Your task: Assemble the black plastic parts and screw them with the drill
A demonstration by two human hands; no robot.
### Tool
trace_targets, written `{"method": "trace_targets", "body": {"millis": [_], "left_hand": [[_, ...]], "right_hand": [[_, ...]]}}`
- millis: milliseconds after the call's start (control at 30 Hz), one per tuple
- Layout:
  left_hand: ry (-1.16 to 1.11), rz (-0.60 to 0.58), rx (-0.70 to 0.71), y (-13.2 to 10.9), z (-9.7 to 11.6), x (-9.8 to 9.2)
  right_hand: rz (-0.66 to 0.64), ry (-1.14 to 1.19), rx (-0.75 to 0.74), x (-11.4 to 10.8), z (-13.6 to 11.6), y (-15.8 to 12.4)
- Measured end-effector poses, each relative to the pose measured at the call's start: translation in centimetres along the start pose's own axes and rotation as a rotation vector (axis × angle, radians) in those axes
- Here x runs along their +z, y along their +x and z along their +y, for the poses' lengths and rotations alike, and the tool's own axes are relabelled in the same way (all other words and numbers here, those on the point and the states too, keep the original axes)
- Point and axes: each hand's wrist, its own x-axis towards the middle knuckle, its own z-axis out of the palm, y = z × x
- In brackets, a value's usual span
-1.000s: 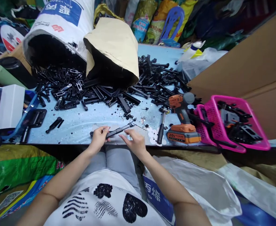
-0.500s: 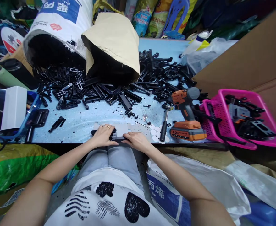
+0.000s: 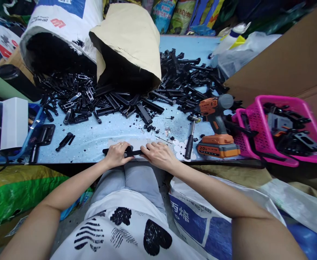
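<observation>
Both hands press a black bar [image 3: 133,153] flat on the surface [image 3: 99,139]; left hand [image 3: 117,154] fingers curl over one end, right hand [image 3: 158,155] fingers cover the other.

one head-worn camera looks forward and down, close over the blue table [image 3: 107,133] and lap [image 3: 137,180].

A second ago the black bar [image 3: 133,153] sat slanted, its right end lifted toward the loose parts; now it lies level along the near edge of the table [image 3: 88,142]; the left hand [image 3: 117,154] has gone from pinching its end to covering it; the right hand [image 3: 160,155] has closed in, palm down on the other end.
</observation>
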Motion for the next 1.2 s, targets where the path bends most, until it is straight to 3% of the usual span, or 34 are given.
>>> {"method": "trace_targets", "body": {"millis": [133,200,267,367,433,500,600,700,800,900,967,1100,1200], "left_hand": [[0.036,-0.124,-0.010,0.5,0.5,0.0],[0.061,-0.184,0.027,1.9,0.9,0.2],[0.072,-0.163,0.051,4.5,1.4,0.6],[0.113,-0.079,0.016,10.1,2.1,1.7],[0.199,-0.106,0.034,13.7,2.4,2.6],[0.246,-0.134,0.063,16.2,2.6,3.5],[0.266,-0.149,0.112,17.3,2.4,4.3],[0.288,-0.151,0.134,16.4,2.0,4.0],[0.261,-0.092,0.109,14.3,1.5,2.4],[0.090,0.047,-0.007,11.0,0.5,-0.2],[-0.095,0.106,-0.114,8.1,-0.5,-2.0],[-0.454,0.107,-0.452,1.9,-2.7,-4.3],[-0.622,0.144,-0.648,-1.3,-3.8,-4.1]], "right_hand": [[-0.064,0.039,-0.028,1.4,1.3,-0.1],[-0.083,0.110,-0.005,2.6,2.6,-0.1],[-0.011,0.184,0.113,3.7,4.4,0.2],[0.165,0.208,0.419,5.1,6.9,1.9],[0.204,0.212,0.551,6.1,8.1,3.4],[0.179,0.254,0.565,6.9,9.0,4.8],[0.195,0.354,0.564,7.7,10.0,5.4],[0.418,0.512,0.564,7.3,10.1,4.3],[0.629,0.818,0.403,6.1,8.1,2.9],[0.615,1.110,0.241,5.1,4.5,2.3],[0.572,1.157,0.202,4.8,2.5,2.3],[0.595,0.978,0.135,4.9,1.0,2.6],[0.596,0.863,-0.004,5.0,0.7,2.6]]}}
